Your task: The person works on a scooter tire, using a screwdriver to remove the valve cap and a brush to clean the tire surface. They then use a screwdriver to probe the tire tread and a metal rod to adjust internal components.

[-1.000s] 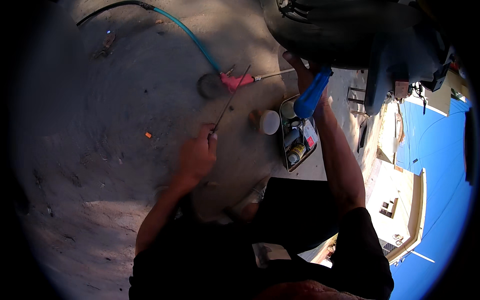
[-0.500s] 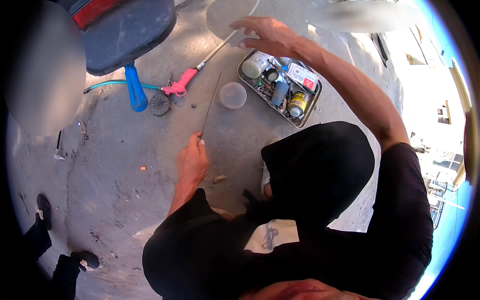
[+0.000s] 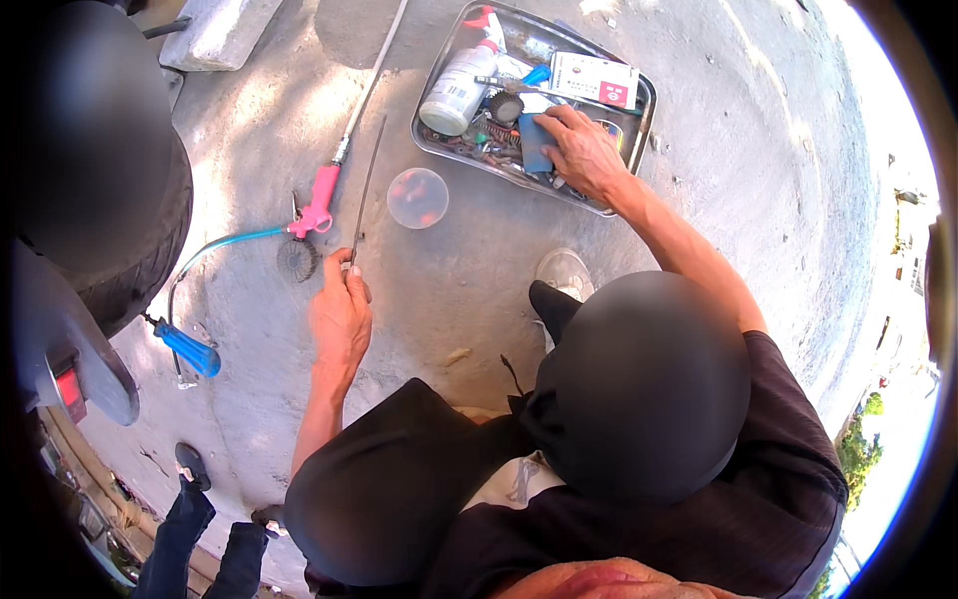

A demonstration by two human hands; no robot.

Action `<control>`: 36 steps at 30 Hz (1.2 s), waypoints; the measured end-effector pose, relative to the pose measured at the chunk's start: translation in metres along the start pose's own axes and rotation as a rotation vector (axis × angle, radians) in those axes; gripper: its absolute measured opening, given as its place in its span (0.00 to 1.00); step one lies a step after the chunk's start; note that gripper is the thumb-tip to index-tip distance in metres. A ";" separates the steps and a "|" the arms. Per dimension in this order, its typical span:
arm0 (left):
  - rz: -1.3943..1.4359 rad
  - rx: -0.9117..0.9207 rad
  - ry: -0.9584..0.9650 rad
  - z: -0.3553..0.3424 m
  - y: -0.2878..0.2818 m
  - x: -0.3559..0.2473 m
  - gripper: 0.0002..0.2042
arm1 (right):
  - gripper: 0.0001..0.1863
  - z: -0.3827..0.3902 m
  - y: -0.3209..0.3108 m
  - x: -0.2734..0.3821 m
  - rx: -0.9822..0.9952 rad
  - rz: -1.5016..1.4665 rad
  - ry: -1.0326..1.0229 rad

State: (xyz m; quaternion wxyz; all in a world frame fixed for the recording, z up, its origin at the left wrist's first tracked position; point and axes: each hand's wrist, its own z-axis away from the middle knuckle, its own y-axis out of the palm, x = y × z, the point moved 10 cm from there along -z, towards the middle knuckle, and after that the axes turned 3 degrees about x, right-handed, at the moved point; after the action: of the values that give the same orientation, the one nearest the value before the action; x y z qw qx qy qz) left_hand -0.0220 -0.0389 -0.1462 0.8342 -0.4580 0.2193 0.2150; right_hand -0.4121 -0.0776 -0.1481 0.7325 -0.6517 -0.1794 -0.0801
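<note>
My left hand (image 3: 341, 311) is closed around the lower end of a thin dark metal rod (image 3: 370, 185), which points up and away over the ground. My right hand (image 3: 587, 152) reaches into a metal tray (image 3: 469, 153), its fingers curled over the right edge of a flat-looking blue piece (image 3: 534, 146). Around it in the tray lie a white spray bottle (image 3: 455, 92) with a red trigger, a small white-and-red box (image 3: 595, 78), a dark round brush-like part (image 3: 506, 107) and small metal bits. My right hand mostly hides a yellow-labelled container.
Between the hands stands a translucent round tub (image 3: 418, 199). A pink air gun (image 3: 318, 203) with hoses lies beside a toothed sprocket (image 3: 296, 260). To the left are a blue-handled tool (image 3: 188, 347) and a tyre (image 3: 140, 265). Another person's legs (image 3: 178, 539) show at lower left.
My right hand has come down from above the tray into it, onto the blue piece. My left hand still holds the rod. The whole view has shifted and turned.
</note>
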 end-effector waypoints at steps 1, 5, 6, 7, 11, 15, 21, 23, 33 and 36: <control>-0.044 -0.015 0.041 -0.008 -0.004 -0.006 0.17 | 0.21 -0.001 0.000 -0.002 -0.006 -0.039 0.021; -0.385 -0.009 0.278 -0.019 -0.016 -0.061 0.23 | 0.19 0.027 0.010 0.003 0.222 -0.264 0.011; -0.481 -0.003 0.397 -0.017 -0.018 -0.077 0.23 | 0.18 0.033 0.015 0.005 0.327 -0.185 -0.014; -0.568 0.003 0.518 -0.014 -0.017 -0.092 0.23 | 0.18 0.033 0.002 0.006 0.242 -0.117 -0.066; -0.651 0.293 0.560 -0.012 -0.016 -0.136 0.23 | 0.30 0.035 -0.034 -0.005 -0.009 0.130 -0.024; -0.729 0.354 0.702 -0.015 -0.005 -0.186 0.21 | 0.43 0.048 -0.020 -0.051 0.035 0.103 0.164; -0.811 0.276 0.796 -0.044 0.021 -0.232 0.21 | 0.42 0.056 -0.051 -0.082 -0.157 -0.202 0.214; -0.805 0.206 0.833 -0.055 0.028 -0.249 0.20 | 0.43 0.060 -0.062 -0.089 -0.224 -0.297 0.274; -0.890 0.261 0.901 -0.035 0.053 -0.238 0.17 | 0.33 0.053 -0.047 -0.045 -0.066 0.003 0.166; -0.909 0.337 0.863 -0.007 0.032 -0.228 0.17 | 0.27 0.047 -0.072 -0.012 -0.273 -0.156 0.086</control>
State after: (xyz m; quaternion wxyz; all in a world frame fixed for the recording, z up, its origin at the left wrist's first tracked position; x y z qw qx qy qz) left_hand -0.2258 -0.0651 -0.0425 0.7393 -0.4133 0.3501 -0.4002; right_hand -0.4561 -0.0425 -0.0818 0.6358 -0.7252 -0.1855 -0.1880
